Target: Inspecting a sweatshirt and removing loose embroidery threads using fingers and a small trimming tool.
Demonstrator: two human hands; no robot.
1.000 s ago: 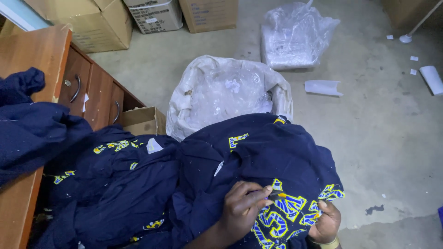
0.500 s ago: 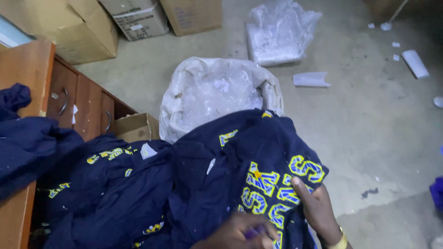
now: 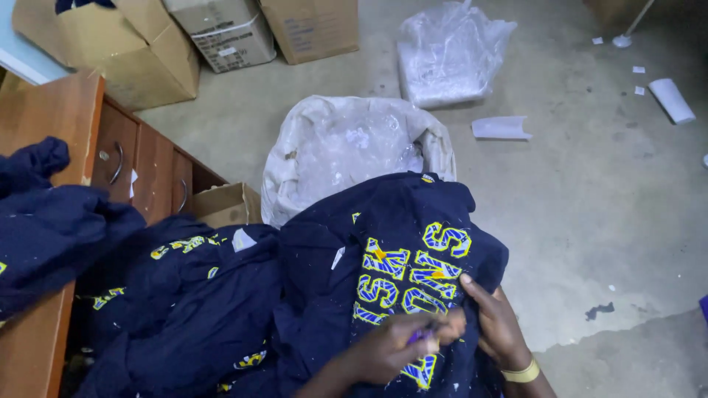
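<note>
Concrete floor (image 3: pixel 590 221), grey and dusty, spreads out beyond the hands, littered with torn white paper scraps and a dark stain off to the right. Up close now: a navy garment (image 3: pixel 391 250) lies draped right under both hands, its yellow-and-blue patterned lettering (image 3: pixel 413 269) facing up.

Left hand (image 3: pixel 383 350) is curled closed, fingers pinched around something small and purple (image 3: pixel 420 337) — too blurred to say what it is. Right hand (image 3: pixel 498 324) presses onto the fabric just beside it, fingers half bent and bunching the cloth at the lettering's edge, a yellow band (image 3: pixel 522 372) on that wrist.

That garment looks soft, limp and light, specked with pale lint; it would fold and sag wherever lifted, so a pinch of bunched cloth near a hem or seam seems the sensible hold. The lettering looks stiffer, like stitched-on patches.

Left of the hands, more navy garments (image 3: pixel 169 295) heap up against a brown wooden desk (image 3: pixel 66 125) with curved metal drawer handles. Just ahead of the hands sits a crinkled white plastic sack (image 3: pixel 346 147), open-mouthed. Farther off: cardboard boxes (image 3: pixel 221 37) and a clear plastic-wrapped bundle (image 3: pixel 450 51).
</note>
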